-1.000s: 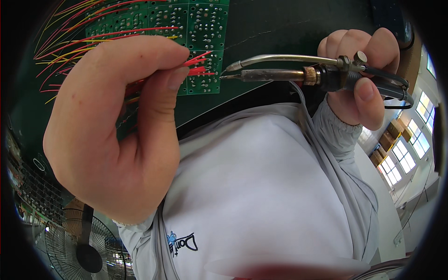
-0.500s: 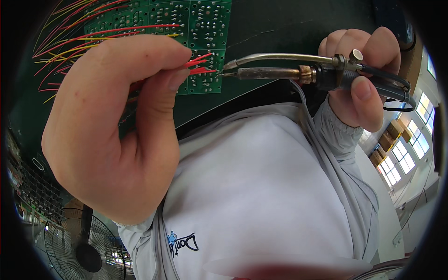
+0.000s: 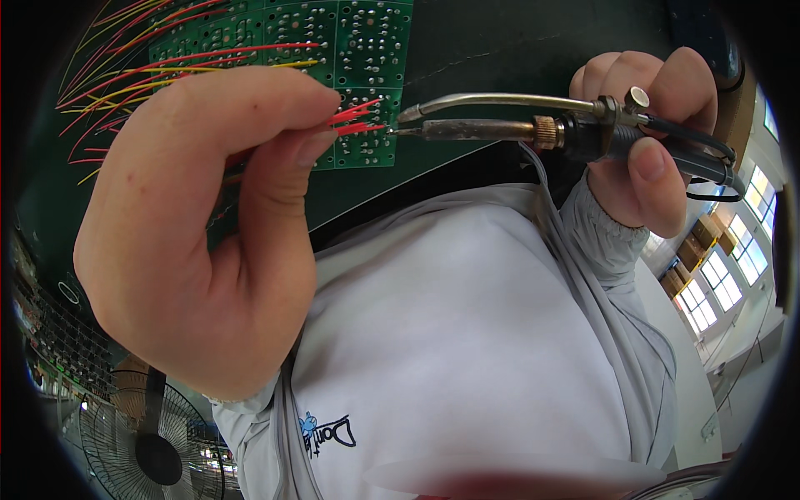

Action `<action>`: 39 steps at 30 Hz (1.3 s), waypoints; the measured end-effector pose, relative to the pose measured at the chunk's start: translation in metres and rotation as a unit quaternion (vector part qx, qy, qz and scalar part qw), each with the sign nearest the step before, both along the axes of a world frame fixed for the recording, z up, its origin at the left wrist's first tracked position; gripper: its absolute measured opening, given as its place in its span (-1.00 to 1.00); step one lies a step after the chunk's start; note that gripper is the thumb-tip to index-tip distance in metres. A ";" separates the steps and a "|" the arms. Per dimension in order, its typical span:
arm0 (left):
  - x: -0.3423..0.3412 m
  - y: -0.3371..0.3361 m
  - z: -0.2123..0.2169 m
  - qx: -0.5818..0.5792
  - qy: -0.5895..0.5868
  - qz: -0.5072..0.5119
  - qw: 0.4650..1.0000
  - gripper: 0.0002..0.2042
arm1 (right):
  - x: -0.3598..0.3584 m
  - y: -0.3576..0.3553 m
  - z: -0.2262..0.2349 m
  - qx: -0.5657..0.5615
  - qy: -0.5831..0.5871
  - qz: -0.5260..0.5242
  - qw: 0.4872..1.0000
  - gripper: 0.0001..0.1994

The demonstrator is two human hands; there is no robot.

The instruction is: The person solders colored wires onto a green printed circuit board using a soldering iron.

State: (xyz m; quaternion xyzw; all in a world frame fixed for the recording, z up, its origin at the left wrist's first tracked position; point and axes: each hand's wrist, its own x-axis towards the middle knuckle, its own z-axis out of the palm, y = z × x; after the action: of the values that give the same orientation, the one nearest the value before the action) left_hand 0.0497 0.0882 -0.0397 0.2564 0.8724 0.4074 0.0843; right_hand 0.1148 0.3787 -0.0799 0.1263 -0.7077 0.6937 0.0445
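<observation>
Between the thumb and forefinger of my left hand [image 3: 208, 225] several red wires [image 3: 358, 117] are pinched, their ends over the near right corner of a green circuit board [image 3: 371, 50]. My right hand [image 3: 654, 142] grips a soldering iron [image 3: 483, 130] with a curved metal tube [image 3: 508, 102] clamped along its top. The iron points left, and its tip meets the end of a red wire at the board's right edge. Silvery solder joints dot the board. Some of the wire lengths are hidden behind my left fingers.
Red and yellow wires [image 3: 125, 75] fan out over the board's left side. Everything lies on a dark green work surface [image 3: 500, 58]. A black fan [image 3: 158, 458] stands at lower left. Cardboard boxes [image 3: 696, 246] and windows [image 3: 721, 279] show at far right.
My left fingers have shifted very slightly, and the red wire ends with them. The soldering iron's tip stays at almost the same spot on the board's edge.
</observation>
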 end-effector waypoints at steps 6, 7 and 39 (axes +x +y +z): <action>-0.013 -0.003 -0.018 0.086 0.013 -0.080 0.993 -0.86 | 0.003 0.002 -0.002 0.011 -0.003 -0.009 1.000 -0.67; -0.013 -0.004 -0.017 0.085 0.014 -0.079 0.993 -0.86 | 0.002 0.001 -0.002 0.012 0.000 -0.009 1.000 -0.67; -0.003 0.001 -0.011 0.030 0.089 -0.031 0.995 -0.87 | -0.001 0.001 0.002 0.005 0.005 0.011 1.000 -0.68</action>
State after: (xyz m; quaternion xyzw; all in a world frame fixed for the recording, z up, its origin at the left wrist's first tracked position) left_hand 0.0464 0.0896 -0.0504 0.3211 0.8555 0.4061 0.0113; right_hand 0.1136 0.3796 -0.0782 0.1379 -0.7095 0.6899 0.0401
